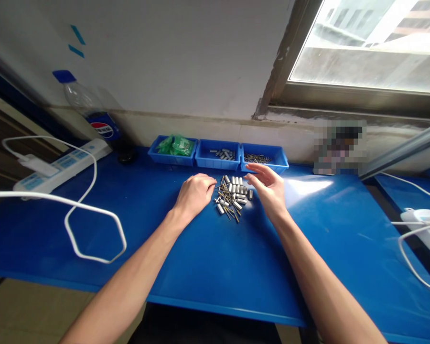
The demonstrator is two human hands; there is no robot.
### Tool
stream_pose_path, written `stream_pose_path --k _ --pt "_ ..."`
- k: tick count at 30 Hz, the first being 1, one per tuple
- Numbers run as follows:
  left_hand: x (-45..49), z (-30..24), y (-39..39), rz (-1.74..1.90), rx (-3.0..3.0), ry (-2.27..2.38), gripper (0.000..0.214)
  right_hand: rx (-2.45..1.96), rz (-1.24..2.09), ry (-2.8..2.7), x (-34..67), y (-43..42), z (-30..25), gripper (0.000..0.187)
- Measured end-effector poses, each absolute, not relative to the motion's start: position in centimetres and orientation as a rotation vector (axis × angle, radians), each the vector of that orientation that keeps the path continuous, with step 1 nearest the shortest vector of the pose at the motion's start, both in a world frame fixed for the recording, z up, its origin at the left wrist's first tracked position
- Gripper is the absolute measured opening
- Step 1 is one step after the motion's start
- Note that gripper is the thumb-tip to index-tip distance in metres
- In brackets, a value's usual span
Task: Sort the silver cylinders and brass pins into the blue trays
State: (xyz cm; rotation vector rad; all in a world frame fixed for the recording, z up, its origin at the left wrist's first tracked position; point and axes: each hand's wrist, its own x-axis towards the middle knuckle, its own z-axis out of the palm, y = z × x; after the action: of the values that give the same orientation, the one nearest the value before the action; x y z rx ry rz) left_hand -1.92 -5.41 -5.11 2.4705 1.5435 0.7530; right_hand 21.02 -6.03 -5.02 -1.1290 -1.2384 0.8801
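On the blue table lies a loose pile of short silver metal cylinders (237, 188) mixed with thin brass-coloured pins (226, 197). My left hand (196, 192) rests at the pile's left edge, back up, its fingers curled together; whatever they may hold is hidden. On the other side, my right hand (270, 188) hovers beside the cylinders, thumb and fingers apart, with nothing visible between them. Behind the pile stand three blue bins: the left bin (172, 159) contains green plastic bags (179, 145), the middle bin (218, 164) silver cylinders, and the right bin (281, 167) thin pins.
A cola bottle (102, 126) stands at the back left by a white power strip (82, 155). A white cable (93, 258) loops over the table's (215, 267) left side. At right are a window frame (329, 93), a blurred-out patch (338, 148) and another white device (426, 229).
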Motion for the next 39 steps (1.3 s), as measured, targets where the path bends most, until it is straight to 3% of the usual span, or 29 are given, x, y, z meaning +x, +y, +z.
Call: stream_pose_path --k 4,10,14,20,31,39 --pt "-2.1 -5.3 -5.4 0.807 2.436 1.578 0.023 -1.142 0.900 -1.247 21.0 -6.1 -5.0 0.032" --pt "-1.2 -4.6 -5.7 1.196 2.264 1.299 0.025 -1.123 0.937 -1.253 20.9 -6.3 -4.8 0.032" --pt "-0.4 -4.2 -6.3 1.325 2.148 1.205 0.034 -1.147 0.974 -1.282 20.7 -6.6 -4.4 0.033" --pt "-0.2 -4.2 -6.9 1.248 2.335 1.154 0.044 -1.143 1.123 -1.414 20.6 -6.8 -4.4 0.035" --pt "-0.2 -4.2 -7.3 1.251 2.377 1.085 0.026 -1.102 1.325 -1.421 20.4 -6.9 -4.8 0.037" --pt "-0.8 -4.5 -6.4 1.045 2.350 1.299 0.020 -1.201 0.917 -1.215 20.9 -6.4 -4.2 0.037"
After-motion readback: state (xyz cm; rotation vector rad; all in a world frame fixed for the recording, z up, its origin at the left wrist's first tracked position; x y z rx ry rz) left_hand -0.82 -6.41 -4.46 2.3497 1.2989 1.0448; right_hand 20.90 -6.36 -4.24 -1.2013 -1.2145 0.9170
